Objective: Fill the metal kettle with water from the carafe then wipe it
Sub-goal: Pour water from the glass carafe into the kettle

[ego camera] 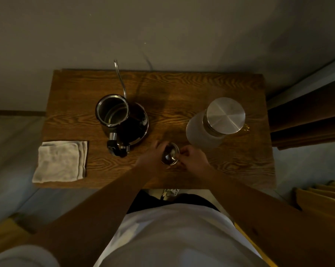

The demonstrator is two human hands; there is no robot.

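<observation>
Dim light falls on a small wooden table [182,89] set against a plain wall, seen from above by the person standing at its near edge. Both hands meet near the front middle of the tabletop around a small round metal lid [170,153]. The left hand [153,153] curls against the lid's left side, and the right hand [191,157] pinches its right rim with the fingertips, so each hand is narrowed on the lid; whether the lid rests on the wood or is held just above it cannot be told. It looks like the kettle's own lid, taken off so that water can go in.

Just left of the hands stands the metal gooseneck kettle [122,122], upright, its mouth open, its dark handle pointing toward the person and its thin spout reaching toward the wall. On the right, near the hands, stands the glass carafe [207,132] with a flat metal cap on top, so pouring has apparently not begun. A folded pale cloth [60,162] lies at the table's front left corner, well apart from the kettle, likely waiting for the wiping.
</observation>
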